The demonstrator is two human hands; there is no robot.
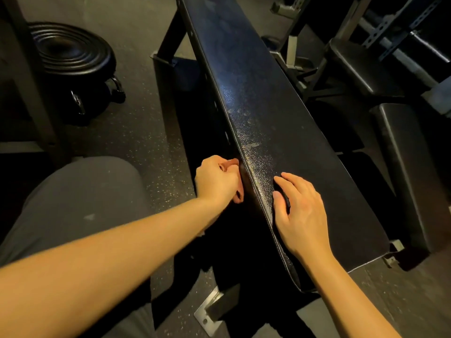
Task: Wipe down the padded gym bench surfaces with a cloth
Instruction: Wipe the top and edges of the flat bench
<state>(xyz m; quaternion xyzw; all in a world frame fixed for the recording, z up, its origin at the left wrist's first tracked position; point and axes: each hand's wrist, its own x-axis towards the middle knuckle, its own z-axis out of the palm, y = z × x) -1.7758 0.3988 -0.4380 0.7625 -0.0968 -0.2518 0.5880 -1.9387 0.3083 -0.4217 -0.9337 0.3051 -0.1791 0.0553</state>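
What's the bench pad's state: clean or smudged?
Smudged. Pale blotches show on the bench pad, just beyond the right hand.

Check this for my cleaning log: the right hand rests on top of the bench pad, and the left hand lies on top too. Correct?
No. The right hand rests on top of the pad, but the left hand is curled against the pad's side edge, not on top. The head view shows this.
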